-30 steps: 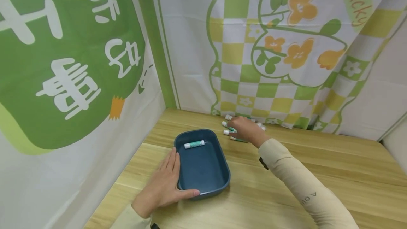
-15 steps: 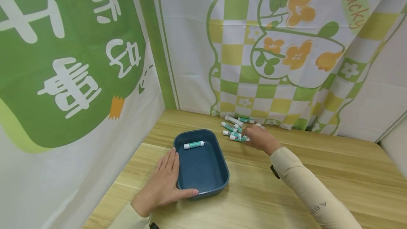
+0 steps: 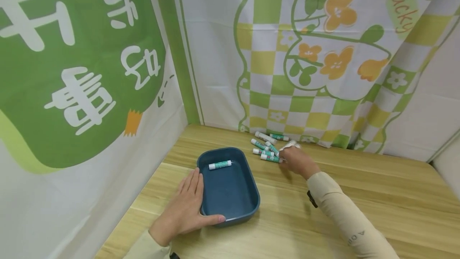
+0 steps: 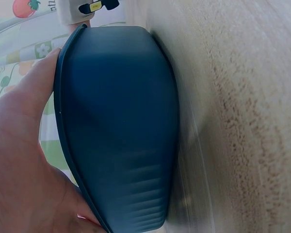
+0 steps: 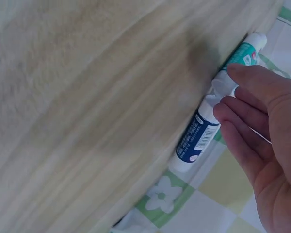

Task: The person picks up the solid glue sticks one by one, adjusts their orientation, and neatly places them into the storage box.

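A dark blue tray (image 3: 230, 195) sits on the wooden table, with one glue stick (image 3: 220, 165) lying inside near its far end. My left hand (image 3: 185, 207) rests against the tray's near left corner, fingers straight along the left side and thumb on the near rim; the left wrist view shows the tray's outer wall (image 4: 116, 116) beside it. My right hand (image 3: 297, 161) is at the right edge of a loose group of glue sticks (image 3: 264, 152). In the right wrist view, its thumb and fingertips pinch the white end of a green-labelled glue stick (image 5: 245, 53).
A glue stick with a dark blue label (image 5: 198, 133) lies just by the right fingertips. Behind the group hangs a green-and-yellow checked curtain (image 3: 266, 103), meeting the table's back edge. A printed cloth (image 3: 90, 195) closes off the left side.
My right hand has moved from over the glue stick group to its right edge, uncovering several sticks. The left hand and tray have stayed in place.
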Demonstrator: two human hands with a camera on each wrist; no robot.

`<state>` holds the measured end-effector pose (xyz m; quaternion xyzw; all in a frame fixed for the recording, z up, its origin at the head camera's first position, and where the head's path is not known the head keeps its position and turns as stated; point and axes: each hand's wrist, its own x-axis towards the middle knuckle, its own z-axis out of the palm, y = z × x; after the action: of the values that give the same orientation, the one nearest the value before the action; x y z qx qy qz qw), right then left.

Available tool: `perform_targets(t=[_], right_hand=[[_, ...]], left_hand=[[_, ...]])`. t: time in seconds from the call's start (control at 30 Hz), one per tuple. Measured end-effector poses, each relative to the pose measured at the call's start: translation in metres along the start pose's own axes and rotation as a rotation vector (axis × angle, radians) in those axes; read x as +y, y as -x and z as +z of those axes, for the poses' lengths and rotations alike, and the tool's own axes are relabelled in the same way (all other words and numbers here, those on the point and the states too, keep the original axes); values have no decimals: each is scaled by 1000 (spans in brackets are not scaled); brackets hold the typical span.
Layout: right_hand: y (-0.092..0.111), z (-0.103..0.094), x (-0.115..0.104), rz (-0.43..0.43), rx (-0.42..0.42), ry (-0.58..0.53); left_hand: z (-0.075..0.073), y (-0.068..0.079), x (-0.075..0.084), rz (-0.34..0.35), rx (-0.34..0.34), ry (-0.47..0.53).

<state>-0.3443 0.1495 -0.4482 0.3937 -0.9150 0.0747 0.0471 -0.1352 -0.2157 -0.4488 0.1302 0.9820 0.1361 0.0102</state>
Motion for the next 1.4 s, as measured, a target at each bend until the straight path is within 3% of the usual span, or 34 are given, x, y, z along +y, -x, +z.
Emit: perform_targets(t=[0.23, 0.77, 1.07, 1.4], right_hand=[[-2, 6, 1, 41, 41, -11], [-6, 18, -3, 200, -2, -36], [-2, 18, 2, 158, 53, -152], [-10, 3, -2, 59, 130, -132]], left_hand=[[0, 0, 1, 7, 12, -8], [3, 1, 2, 0, 7, 4], [2, 1, 2, -1, 1, 8], [1, 1, 1, -10, -1, 14]])
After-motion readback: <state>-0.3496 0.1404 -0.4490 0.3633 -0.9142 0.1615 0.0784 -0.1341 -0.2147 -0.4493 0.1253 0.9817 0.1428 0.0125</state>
